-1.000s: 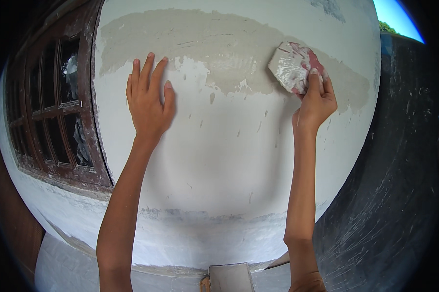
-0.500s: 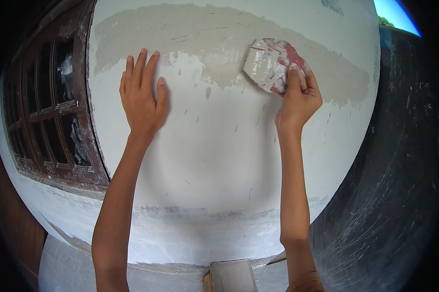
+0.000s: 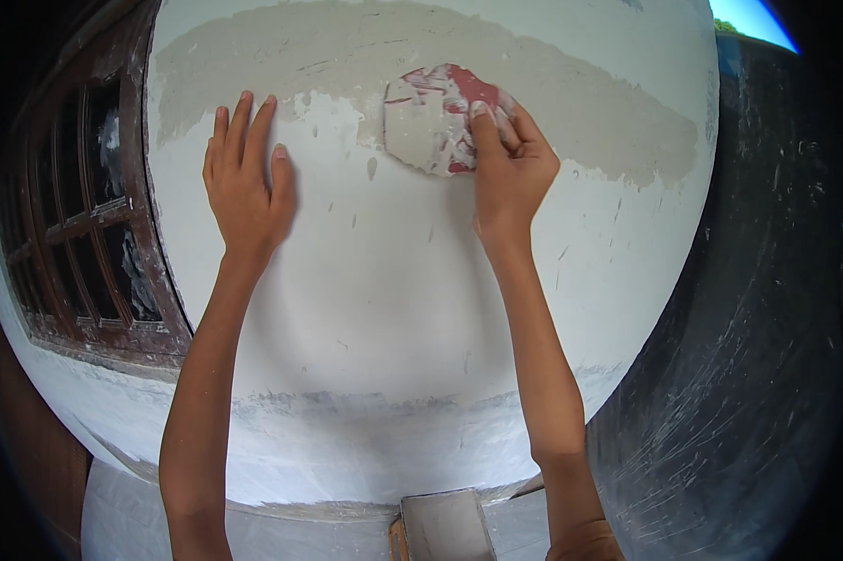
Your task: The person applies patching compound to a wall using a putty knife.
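My right hand (image 3: 517,178) grips a rounded red putty spreader (image 3: 431,120), thumb on its face and the other fingers curled behind its right edge. Pale grey putty smears most of the spreader. Its left edge lies at or very near the wall, over the lower border of a broad grey putty band (image 3: 571,103); exact contact cannot be made out. To the left, my left hand (image 3: 250,192) rests flat against the white wall (image 3: 374,280), fingers pointing up and thumb apart, with nothing in it. Its fingertips reach the band's lower edge.
A dark wooden window frame (image 3: 164,266) with several panes stands at the left. Below, near the wall's foot, is a grey-topped rectangular object (image 3: 447,525). A dark, white-splattered wall (image 3: 739,280) rises on the right. Grey flecks dot the white wall.
My right hand has moved the spreader left along the lower edge of the putty band, and its face is turned more toward me. The view has shifted slightly; my left hand stays on the wall.
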The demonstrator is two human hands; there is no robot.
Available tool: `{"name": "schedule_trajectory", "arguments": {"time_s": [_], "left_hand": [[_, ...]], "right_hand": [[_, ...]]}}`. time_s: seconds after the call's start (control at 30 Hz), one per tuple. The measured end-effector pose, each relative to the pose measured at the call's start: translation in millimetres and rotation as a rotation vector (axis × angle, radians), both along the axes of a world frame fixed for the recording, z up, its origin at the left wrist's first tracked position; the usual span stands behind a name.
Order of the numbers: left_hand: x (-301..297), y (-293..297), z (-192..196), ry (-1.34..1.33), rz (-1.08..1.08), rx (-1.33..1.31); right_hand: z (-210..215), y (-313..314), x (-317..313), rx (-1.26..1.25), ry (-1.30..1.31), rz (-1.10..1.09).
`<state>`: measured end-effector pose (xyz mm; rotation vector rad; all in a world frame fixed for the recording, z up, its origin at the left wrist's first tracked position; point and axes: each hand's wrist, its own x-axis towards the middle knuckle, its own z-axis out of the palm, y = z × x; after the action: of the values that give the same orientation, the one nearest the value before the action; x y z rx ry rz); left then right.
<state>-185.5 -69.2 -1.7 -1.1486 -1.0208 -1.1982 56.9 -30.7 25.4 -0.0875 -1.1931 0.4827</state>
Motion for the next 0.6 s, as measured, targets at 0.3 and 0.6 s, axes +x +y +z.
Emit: {"name": "schedule_trajectory", "arguments": {"time_s": [0.3,0.6], "left_hand": [[10.8,2.3,1.9,-0.026,0.011,0.009],[4.0,-1.8,2.3,0.004,-0.001,0.029]], "right_hand": [[3.1,10.8,66.9,-0.07,0.383,-0.173],[12.9,18.5,7.2,0.005,0.161,-0.202]]}}
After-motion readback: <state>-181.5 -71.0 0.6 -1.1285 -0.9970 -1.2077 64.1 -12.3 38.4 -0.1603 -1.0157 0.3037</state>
